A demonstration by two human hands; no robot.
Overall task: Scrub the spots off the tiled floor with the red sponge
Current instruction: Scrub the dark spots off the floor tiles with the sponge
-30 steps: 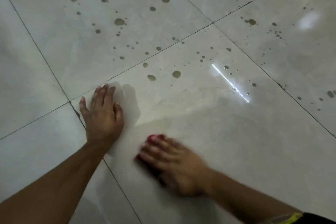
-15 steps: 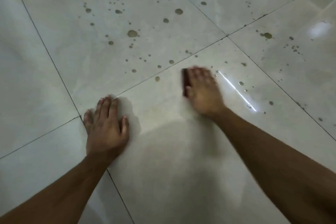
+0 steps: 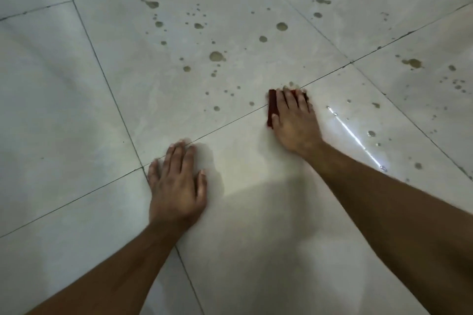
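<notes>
While we knelt over the floor [image 3: 76, 110], we braced our left hand [image 3: 176, 184] flat on it, fingers straight and spread, holding nothing, at the corner where four tiles met. That hand lay well apart from the right one.

Moving rightward, the near tile [image 3: 256, 238] between our forearms showed no marks; we judged this part finished. Beyond the grout line [image 3: 225, 124], the far tile carried many brownish spots [image 3: 216, 56], from large blots to fine specks, and we judged it untouched.

Our right hand [image 3: 294, 120] pressed the sponge [image 3: 272, 106] onto the floor at that grout line, at the boundary between clean and spotted areas. The fingers lay extended over the sponge's top, with the thumb along its left edge; only a red strip showed at the left and at the fingertips. We could not tell whether the thumb gripped the edge or merely rested there.

Farther right, a bright streak of reflected light [image 3: 355, 135] crossed the near tile, with small spots around it. The right-hand tile held another cluster [image 3: 412, 62].

We judged the task under half complete.
</notes>
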